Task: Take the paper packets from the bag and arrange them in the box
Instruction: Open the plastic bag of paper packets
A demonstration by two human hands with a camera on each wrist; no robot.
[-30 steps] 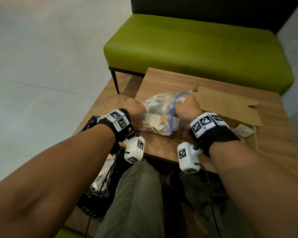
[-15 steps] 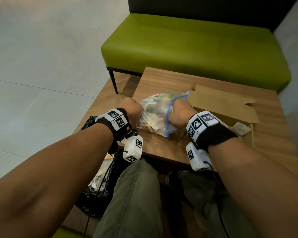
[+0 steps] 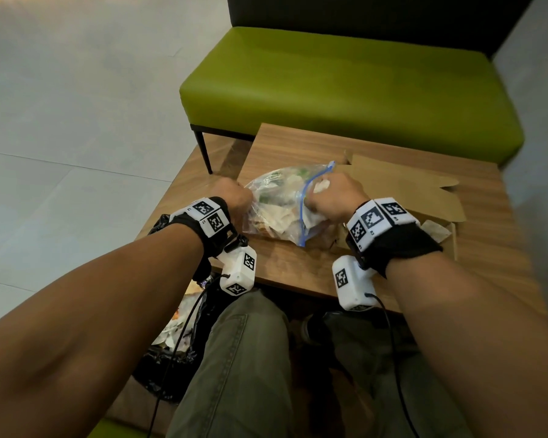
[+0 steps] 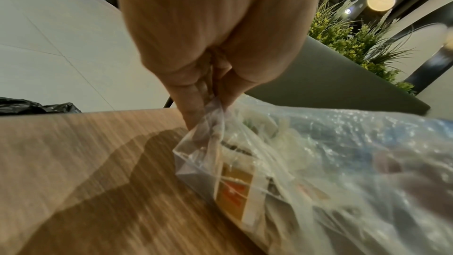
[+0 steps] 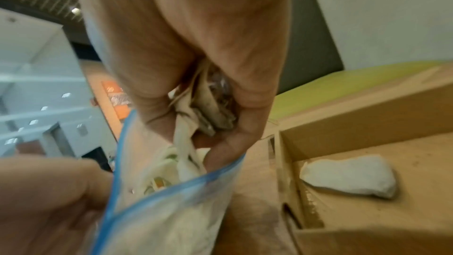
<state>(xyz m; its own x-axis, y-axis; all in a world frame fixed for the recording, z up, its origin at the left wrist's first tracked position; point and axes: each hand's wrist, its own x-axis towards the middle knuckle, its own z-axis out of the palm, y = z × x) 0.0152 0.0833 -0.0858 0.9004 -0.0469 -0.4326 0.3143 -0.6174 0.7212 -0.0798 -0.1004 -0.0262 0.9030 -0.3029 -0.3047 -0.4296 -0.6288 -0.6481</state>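
head: bag [image 3: 279, 205] mouth toward box [image 3: 408, 188]

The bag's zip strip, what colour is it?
Blue zip strip, clearest in the right wrist view.

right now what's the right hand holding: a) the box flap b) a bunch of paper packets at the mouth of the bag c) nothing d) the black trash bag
b: the right hand curls round several paper packets just above the blue zip mouth of the bag, while the left hand pinches the bag's far corner.
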